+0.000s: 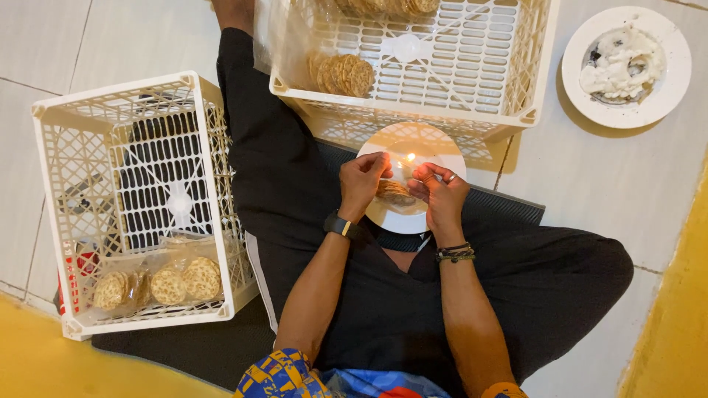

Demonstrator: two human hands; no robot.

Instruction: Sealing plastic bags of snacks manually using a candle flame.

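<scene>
Fingers of the left hand (363, 180) and the right hand (440, 193) are pinched together on a small clear packet of round crackers (394, 191), 1 hand at each end, held just above a white plate (413, 151). A small candle flame (410, 157) burns on that plate, close beside the fingertips.

Count: 2 white plastic crates, 2 plates, 1 flame. The left crate (51, 147) holds 3 sealed cracker packets (168, 282) at its near end. The far crate (531, 74) holds 1 loose cracker stack (341, 74) and more at its top edge, number not readable. The second plate (667, 88), on the tiled floor (590, 177) to the right, carries white residue.

The held packet shows golden, dotted crackers stacked flat; its wrap is transparent.

Clearance: the far crate's near rim overhangs the candle plate. Both crossed legs (280, 162) border the working spot. Open tile lies right of the plate.
</scene>
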